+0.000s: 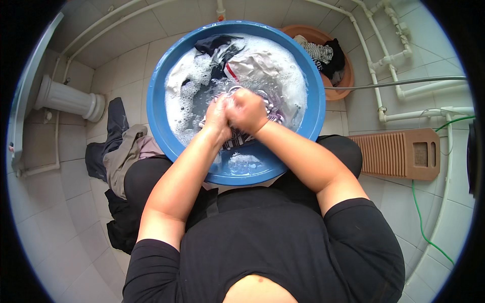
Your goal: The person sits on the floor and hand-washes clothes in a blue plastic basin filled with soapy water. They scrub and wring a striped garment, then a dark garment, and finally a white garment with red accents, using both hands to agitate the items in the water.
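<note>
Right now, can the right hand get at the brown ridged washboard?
Probably not: the right hand looks busy with dark-striped wet cloth in the round blue plastic basin, and the washboard lies beyond the right knee.

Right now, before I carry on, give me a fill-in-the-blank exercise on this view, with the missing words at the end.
1. The left hand and right hand grip striped cloth over a tub whose colour is ____.
2. The washboard lies on the person's ____ side.
3. A pile of clothes lies on the floor to the person's ____.
4. The cord on the floor near the washboard is ____ in colour.

Missing words: blue; right; left; green.
</note>
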Demonstrator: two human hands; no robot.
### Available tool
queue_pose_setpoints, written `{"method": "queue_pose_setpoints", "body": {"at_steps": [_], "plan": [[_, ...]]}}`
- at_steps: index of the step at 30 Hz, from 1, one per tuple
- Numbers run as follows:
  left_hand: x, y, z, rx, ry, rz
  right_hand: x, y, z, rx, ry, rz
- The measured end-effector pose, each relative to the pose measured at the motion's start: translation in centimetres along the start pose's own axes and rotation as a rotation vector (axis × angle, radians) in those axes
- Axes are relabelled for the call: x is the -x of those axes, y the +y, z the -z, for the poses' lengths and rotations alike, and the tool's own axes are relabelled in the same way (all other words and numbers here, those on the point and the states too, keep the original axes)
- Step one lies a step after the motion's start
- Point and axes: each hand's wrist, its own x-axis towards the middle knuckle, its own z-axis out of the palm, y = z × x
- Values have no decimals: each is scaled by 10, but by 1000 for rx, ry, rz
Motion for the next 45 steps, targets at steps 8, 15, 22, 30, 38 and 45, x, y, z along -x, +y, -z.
{"method": "queue_pose_setpoints", "body": {"at_steps": [8,15,22,30,38,45], "plan": [[-31,11,58,-359,-22,-46,16,-37,-5,-155,-162,124],[19,9,-23,-188,72,-241,-28,64,22,233,-23,-522],[-19,14,23,-350,308,-212,-31,78,30,390,-782,-609],[-22,11,24,-45,54,-146,-16,55,25,309,-425,-185],[-9,16,35,-333,-224,-292,11,-57,10,-136,-276,341],[25,-3,-19,-77,20,-134,-18,13,8,-122,58,-467]]}}
